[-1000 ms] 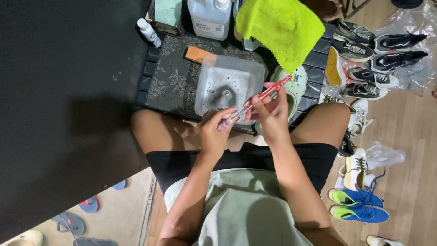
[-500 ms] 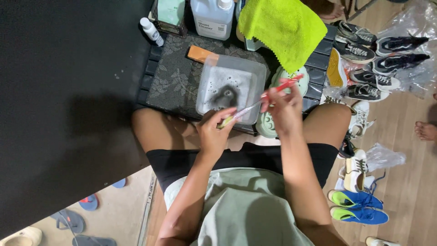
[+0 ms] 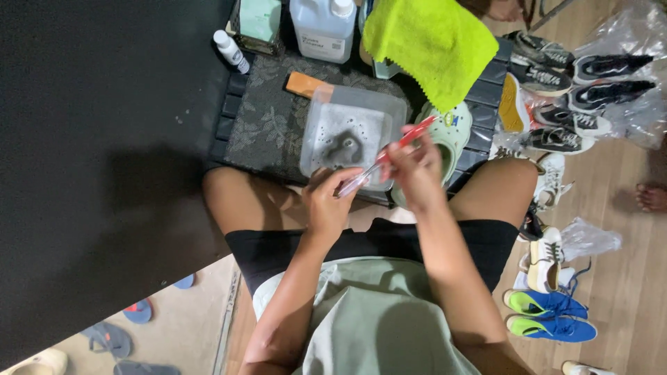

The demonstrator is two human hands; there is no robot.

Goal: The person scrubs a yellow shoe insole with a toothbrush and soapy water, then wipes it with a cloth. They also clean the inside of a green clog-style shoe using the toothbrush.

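A red-handled brush [image 3: 389,156] is pinched at both ends: bristle end by the left hand [image 3: 326,205], handle by the right hand [image 3: 417,173], fingers pressed tight on it. It is held just above the near edge of a clear plastic tub [image 3: 351,132] w/ grey suds. A pale clog [image 3: 451,132] is partly hidden behind the right hand. A yellow-green cloth [image 3: 434,45], white jug [image 3: 323,28] & small bottle [image 3: 231,52] crowd the far side. Shoes [image 3: 556,139] line the right; a dark panel [image 3: 97,160] closes the left. Open room is left only over the knees.
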